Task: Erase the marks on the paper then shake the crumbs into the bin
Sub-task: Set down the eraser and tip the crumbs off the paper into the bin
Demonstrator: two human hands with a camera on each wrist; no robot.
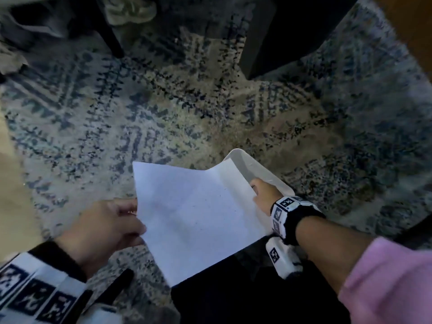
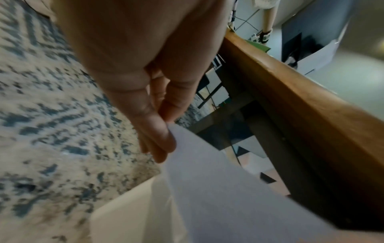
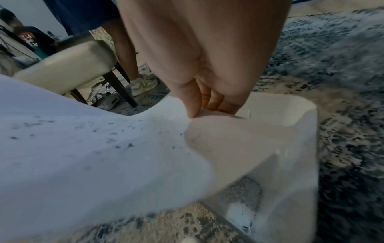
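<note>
The left hand (image 1: 109, 226) sits nearest, a black cuff and a white band of black-and-white markers on its wrist, and it pinches the left edge of the white rectangular sheet of paper (image 1: 198, 216) between thumb and fingers (image 2: 160, 141). The sheet is held in the air over the patterned blue-and-beige woven rug (image 1: 163, 113), sagging in the middle and sloping down toward its right end. Small dark eraser crumbs (image 3: 116, 144) lie scattered over its upper face, thickest toward the middle and thinning toward the right end.

At the sheet's right edge the right hand (image 1: 264, 195), wearing the same kind of marker band below a pink sleeve (image 1: 388, 284), grasps the paper with thumb and fingertips (image 3: 193, 105) closed on a fold of it. That folded right end dips inside the white rectangular plastic bin (image 1: 259, 167), which stands on the rug; the paper overlaps the bin's near left rim, and the bin's far right wall (image 3: 297, 148) stays visible beyond the hand.

Further off, a brown wooden table edge (image 2: 301, 105) runs above the rug, and a cream padded chair with dark legs (image 3: 68, 69) stands beside another person's light sneaker (image 3: 143, 85).
</note>
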